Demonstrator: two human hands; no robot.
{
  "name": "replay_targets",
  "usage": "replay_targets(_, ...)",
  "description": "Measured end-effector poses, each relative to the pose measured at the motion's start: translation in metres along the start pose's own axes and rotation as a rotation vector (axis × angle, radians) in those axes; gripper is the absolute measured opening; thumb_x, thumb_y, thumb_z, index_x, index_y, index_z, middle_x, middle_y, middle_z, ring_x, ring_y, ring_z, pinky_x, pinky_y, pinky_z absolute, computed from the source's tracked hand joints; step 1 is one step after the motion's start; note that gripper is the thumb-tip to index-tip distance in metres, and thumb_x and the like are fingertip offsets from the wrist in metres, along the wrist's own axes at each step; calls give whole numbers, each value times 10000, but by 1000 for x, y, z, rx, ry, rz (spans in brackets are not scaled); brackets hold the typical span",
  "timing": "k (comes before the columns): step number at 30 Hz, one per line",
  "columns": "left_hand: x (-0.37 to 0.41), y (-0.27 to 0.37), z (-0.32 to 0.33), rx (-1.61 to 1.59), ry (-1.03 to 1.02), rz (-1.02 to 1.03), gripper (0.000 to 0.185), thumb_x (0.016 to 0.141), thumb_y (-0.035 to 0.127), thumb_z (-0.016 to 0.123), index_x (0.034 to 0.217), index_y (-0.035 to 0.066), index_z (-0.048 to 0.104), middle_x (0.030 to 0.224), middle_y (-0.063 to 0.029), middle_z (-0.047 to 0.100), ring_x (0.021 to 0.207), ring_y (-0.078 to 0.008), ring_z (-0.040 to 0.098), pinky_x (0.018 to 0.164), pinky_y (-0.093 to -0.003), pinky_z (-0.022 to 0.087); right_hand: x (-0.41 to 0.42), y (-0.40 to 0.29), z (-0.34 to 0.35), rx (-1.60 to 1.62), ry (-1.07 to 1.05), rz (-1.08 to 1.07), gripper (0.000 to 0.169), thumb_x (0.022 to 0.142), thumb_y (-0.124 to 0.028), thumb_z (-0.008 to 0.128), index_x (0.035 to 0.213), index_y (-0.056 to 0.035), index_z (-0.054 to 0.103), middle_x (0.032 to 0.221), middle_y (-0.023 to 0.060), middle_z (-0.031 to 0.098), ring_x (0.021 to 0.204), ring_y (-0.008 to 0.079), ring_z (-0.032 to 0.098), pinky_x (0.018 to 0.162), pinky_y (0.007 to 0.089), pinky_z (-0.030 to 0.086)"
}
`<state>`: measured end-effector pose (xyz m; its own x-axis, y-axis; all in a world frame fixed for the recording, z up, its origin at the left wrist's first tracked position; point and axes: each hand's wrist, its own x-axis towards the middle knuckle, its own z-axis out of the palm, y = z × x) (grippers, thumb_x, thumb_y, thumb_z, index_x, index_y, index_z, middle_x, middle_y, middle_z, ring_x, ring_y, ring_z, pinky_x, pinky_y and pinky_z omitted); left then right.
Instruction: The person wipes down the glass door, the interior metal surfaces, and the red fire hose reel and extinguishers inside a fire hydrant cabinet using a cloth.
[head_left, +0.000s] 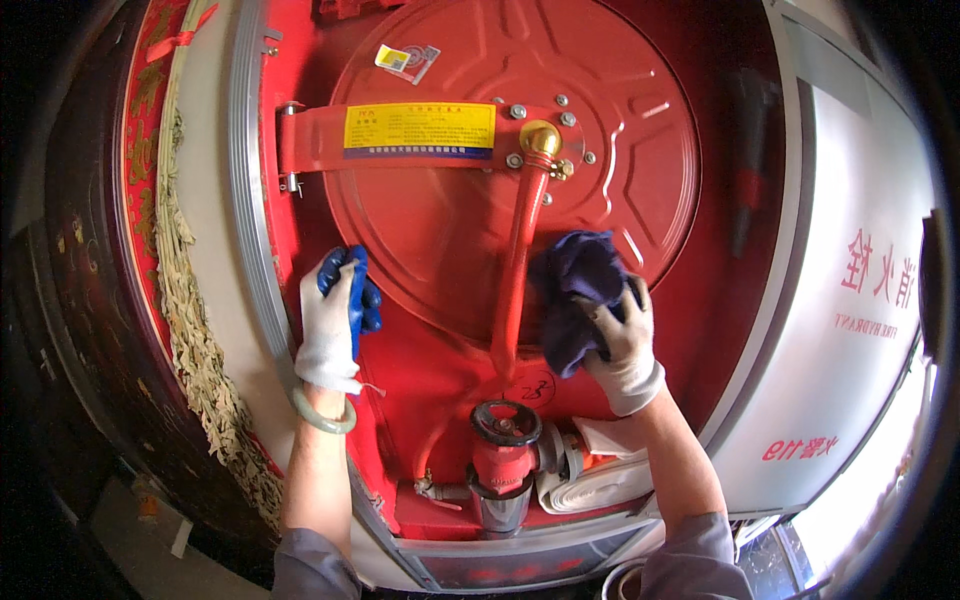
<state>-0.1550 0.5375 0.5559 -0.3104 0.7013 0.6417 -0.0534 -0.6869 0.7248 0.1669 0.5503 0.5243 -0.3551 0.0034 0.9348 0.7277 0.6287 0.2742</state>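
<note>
Both hands wear white knit gloves with blue-coated palms. My right hand (624, 337) grips a dark blue cloth (581, 285) against the lower right face of a red fire hose reel (450, 225), just right of the red hose (521, 262) that hangs from a brass fitting (541, 139). At the reel's lower left edge, my left hand (341, 300) is raised with its fingers curled and no object visible in it; the palm side is partly hidden. A pale bangle (324, 417) circles the left wrist. Below and between the hands stands a red hydrant valve with a black handwheel (506, 423).
A rolled white fire hose (596, 484) lies at the cabinet's bottom right, and a small lever valve (437, 491) at its bottom left. The metal frame (259, 187) edges the left side. The glazed cabinet door (847, 285) stands swung out at right. A bucket rim (611, 581) shows below.
</note>
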Motion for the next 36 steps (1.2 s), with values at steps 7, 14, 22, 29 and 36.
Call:
replay_targets(7, -19, -12, 10, -66, 36, -30, 134, 934, 129, 555, 1009, 44, 627, 621, -34, 593, 455, -122, 541, 406, -257, 441, 42, 22, -4, -38, 235, 247, 563, 570, 87, 451, 1089, -14, 642, 1067, 238, 575, 1043, 446, 515, 979, 453, 409)
replay_targets(14, -30, -24, 19, -166, -20, -45, 110, 964, 142, 519, 917, 71, 591, 595, -33, 556, 428, -117, 504, 390, -239, 398, 50, 0, -21, 290, 357, 358, 453, 756, 91, 562, 1198, 9, 616, 1225, 134, 572, 1170, 263, 540, 1003, 341, 422)
replay_targets(22, -42, -31, 20, -213, -67, -23, 121, 940, 61, 483, 916, 12, 590, 667, -51, 595, 491, -122, 540, 420, -261, 421, 151, -120, 63, -199, -29, -30, 374, 690, -34, 590, 1062, -41, 629, 1094, 209, 545, 1050, 397, 510, 886, 464, 465)
replay_targets(29, -33, -34, 16, -295, -40, -1, 125, 942, 77, 509, 898, -1, 596, 706, -28, 603, 517, -107, 546, 440, -255, 425, 182, -142, 104, -42, 26, -297, 318, 740, -62, 575, 1051, -51, 640, 1080, 187, 553, 1010, 369, 535, 861, 414, 499)
replay_targets(36, -33, -22, 11, -221, -57, -27, 142, 951, 97, 485, 906, 18, 594, 653, -40, 571, 497, -119, 519, 429, -262, 412, 128, -107, 33, -335, -156, 9, 571, 635, -60, 717, 1192, -71, 592, 1195, 228, 510, 1106, 401, 502, 905, 460, 477)
